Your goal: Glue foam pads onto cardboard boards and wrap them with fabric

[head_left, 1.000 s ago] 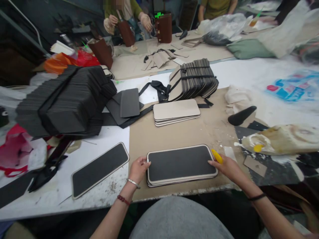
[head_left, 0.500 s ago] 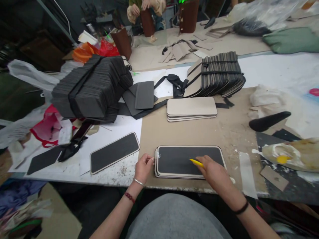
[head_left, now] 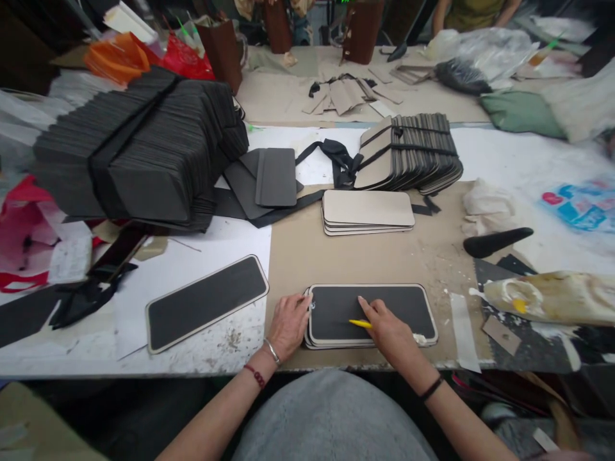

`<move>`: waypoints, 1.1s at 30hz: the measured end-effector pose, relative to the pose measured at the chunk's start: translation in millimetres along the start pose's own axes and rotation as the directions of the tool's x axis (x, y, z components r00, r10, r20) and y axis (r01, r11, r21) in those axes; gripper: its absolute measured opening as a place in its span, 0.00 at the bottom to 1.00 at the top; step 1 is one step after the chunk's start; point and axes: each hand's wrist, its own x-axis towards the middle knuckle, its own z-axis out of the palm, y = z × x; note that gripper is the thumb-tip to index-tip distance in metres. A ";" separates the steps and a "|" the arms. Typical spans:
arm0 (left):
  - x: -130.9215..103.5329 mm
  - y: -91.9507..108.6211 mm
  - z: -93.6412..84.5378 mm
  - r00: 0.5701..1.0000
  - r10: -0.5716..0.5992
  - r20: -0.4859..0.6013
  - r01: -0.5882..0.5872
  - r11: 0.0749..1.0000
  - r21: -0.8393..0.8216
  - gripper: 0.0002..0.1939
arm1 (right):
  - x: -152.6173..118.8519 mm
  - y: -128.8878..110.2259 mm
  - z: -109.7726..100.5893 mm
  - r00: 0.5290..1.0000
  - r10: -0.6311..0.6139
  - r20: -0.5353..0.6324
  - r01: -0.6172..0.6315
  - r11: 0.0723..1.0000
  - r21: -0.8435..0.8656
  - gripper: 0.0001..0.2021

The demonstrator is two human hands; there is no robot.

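Note:
A stack of rounded boards lies before me, its top board (head_left: 384,305) black-faced with a pale rim. My left hand (head_left: 288,323) grips the left end of this stack, fingertips at the top board's edge beside a small whitish spot. Over the middle of the black face, my right hand (head_left: 387,323) holds a thin yellow pointed stick (head_left: 359,324) low in its grip. The right index finger reaches out and touches the black surface. A whitish dab (head_left: 419,339) shows by the right wrist, at the board's lower edge. Another black-faced board (head_left: 206,304) lies slanted to the left.
Pale boards (head_left: 368,208) are stacked behind the work. Strapped bundles of dark pieces (head_left: 139,147) and edged boards (head_left: 413,153) stand farther back. At right lie a black curved piece (head_left: 498,242) and a glue-smeared bottle (head_left: 552,298). Another person's arms show at the far table.
My left hand has come over the left end of the stack. My right hand has shifted slightly left, its index finger now extended. The view has swung a little to the right.

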 end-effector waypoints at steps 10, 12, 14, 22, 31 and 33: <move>-15.5 -13.4 13.1 0.998 0.066 -0.020 -0.068 0.992 -0.106 0.20 | 0.9 -2.6 -6.2 1.000 0.000 0.026 0.001 0.999 -0.036 0.28; -19.3 -17.0 13.3 0.994 0.107 -0.016 -0.108 0.987 -0.118 0.20 | 1.2 -4.3 -8.3 0.999 0.003 0.040 -0.001 0.999 -0.054 0.27; -22.8 -19.6 12.8 0.990 0.143 -0.014 -0.143 0.982 -0.126 0.19 | 1.5 -6.3 -11.0 0.999 0.011 0.048 -0.007 0.998 -0.070 0.26; -40.6 -8.5 8.0 0.991 0.136 -0.012 -0.136 0.981 -0.138 0.17 | 0.9 -8.4 -14.0 0.998 0.004 0.061 0.002 0.996 -0.090 0.24; -36.9 26.8 -7.1 0.995 0.015 -0.094 -0.024 0.996 -0.091 0.06 | 0.6 -1.8 -10.5 0.999 -0.036 0.024 0.037 0.999 -0.040 0.23; -31.6 28.0 -1.3 0.979 0.178 -0.095 -0.180 0.983 -0.018 0.05 | 0.0 -0.5 -10.7 0.999 -0.041 0.020 0.042 0.999 -0.025 0.22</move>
